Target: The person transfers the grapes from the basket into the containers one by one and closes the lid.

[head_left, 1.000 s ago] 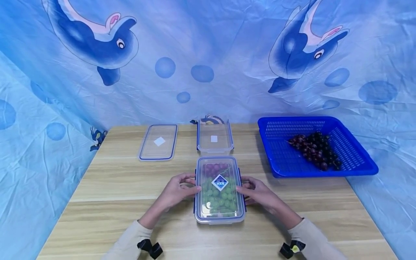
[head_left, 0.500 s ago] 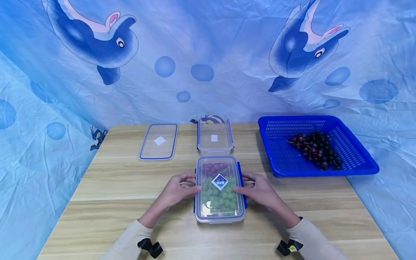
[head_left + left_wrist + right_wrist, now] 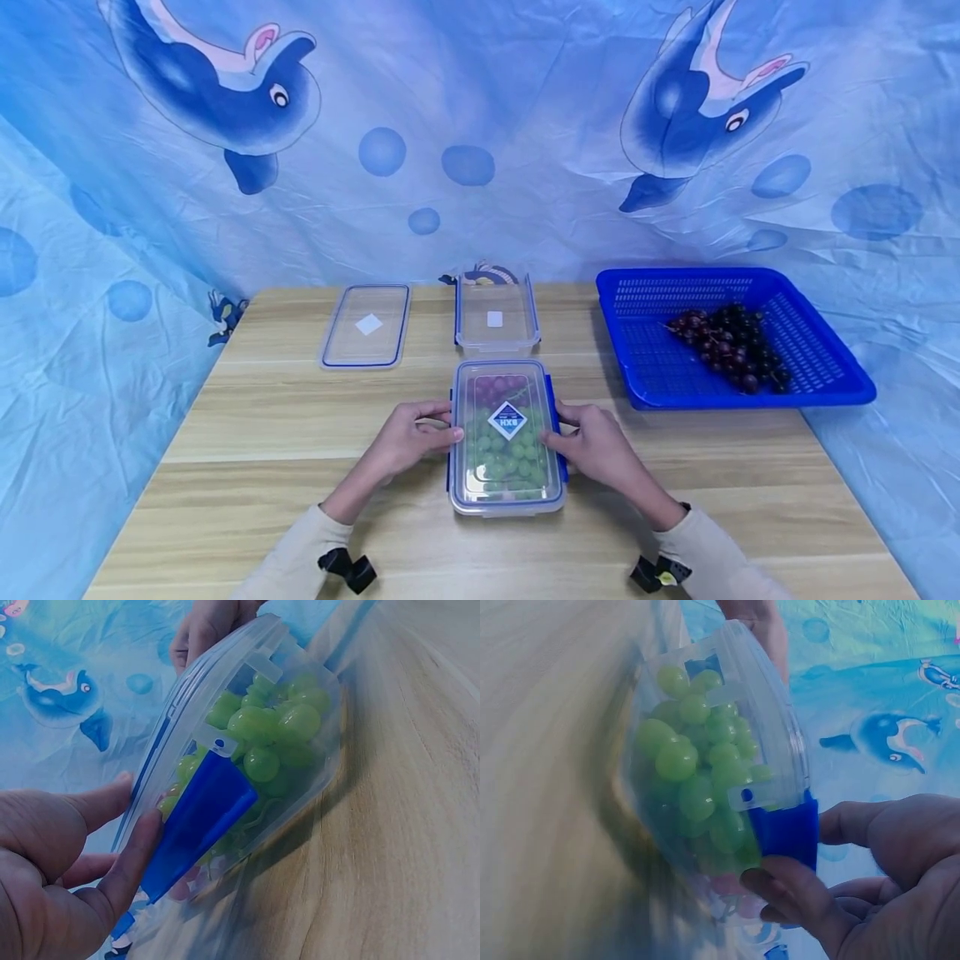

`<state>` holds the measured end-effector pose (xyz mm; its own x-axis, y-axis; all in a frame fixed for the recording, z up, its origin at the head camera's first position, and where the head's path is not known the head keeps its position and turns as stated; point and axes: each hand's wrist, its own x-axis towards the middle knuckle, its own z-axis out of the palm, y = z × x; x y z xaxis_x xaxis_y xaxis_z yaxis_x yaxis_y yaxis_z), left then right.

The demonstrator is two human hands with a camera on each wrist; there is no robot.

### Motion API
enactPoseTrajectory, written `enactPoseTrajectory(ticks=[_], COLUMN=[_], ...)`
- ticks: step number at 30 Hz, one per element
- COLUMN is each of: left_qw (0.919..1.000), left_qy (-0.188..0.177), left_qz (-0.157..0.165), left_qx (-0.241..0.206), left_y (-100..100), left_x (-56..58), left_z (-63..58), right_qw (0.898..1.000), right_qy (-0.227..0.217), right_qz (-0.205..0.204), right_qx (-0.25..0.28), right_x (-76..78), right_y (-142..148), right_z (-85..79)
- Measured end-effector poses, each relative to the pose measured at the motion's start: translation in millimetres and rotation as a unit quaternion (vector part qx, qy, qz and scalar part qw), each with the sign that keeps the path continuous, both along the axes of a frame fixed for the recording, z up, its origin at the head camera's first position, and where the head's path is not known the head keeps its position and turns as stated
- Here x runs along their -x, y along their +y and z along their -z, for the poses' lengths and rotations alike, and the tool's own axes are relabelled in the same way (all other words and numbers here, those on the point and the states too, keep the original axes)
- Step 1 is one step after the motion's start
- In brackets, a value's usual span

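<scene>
A clear lidded food container [image 3: 510,483] with green and dark red grapes stands on the table between both hands. Its lid [image 3: 480,387] has a blue seal and a diamond label. My left hand [image 3: 408,437] grips the left side, thumb on the lid's rim; in the left wrist view its index finger touches the blue side latch [image 3: 199,825]. My right hand [image 3: 596,442] grips the opposite side, thumb over the lid's edge. In the right wrist view, the right-hand fingers lie against the other blue latch [image 3: 791,832]. Green grapes [image 3: 697,795] show through the wall.
Behind stands a second clear container [image 3: 495,333] without a lid. A loose clear lid [image 3: 367,346] lies left of it. At the back right, a blue basket [image 3: 637,367] holds dark grapes [image 3: 727,346] and overhangs the table's right edge. A blue dolphin-print sheet [image 3: 525,125] hangs behind.
The blue latch on the right side swung outward and up into view, then moved slightly in toward the lid. My right hand shifted with it. My left hand and the container stayed nearly still.
</scene>
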<state>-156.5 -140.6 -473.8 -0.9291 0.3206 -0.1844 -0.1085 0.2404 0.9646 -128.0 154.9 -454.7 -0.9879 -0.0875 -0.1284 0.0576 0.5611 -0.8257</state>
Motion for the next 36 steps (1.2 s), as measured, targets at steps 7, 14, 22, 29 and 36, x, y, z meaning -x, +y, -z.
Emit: enactPoseTrajectory(ticks=[7,14,22,29,36], left_qw=[0.9997,0.9970,0.9959,0.9960,0.9933], left_qy=[0.015,0.029,0.002,-0.055,-0.092], left_qz=[-0.005,-0.060,-0.078,-0.065,-0.067], left_qx=[0.020,0.040,0.046,-0.025,-0.019], left_y=[1,6,12,11,11], left_x=[-1.8,-6.5,-11.1,-10.1,-5.4], left_z=[1.5,2.8,6.1,10.7,9.9], right_qw=[1.000,0.997,0.996,0.996,0.996], right_qy=[-0.009,-0.039,-0.044,-0.041,-0.046], right_qz=[0.008,0.002,-0.006,-0.016,-0.013], right_qx=[0.029,0.073,0.074,0.082,0.078], right_x=[-1.6,-2.4,-2.5,-1.8,-0.9], right_y=[5,8,10,12,13], right_z=[3.7,2.2,1.6,2.7,2.5])
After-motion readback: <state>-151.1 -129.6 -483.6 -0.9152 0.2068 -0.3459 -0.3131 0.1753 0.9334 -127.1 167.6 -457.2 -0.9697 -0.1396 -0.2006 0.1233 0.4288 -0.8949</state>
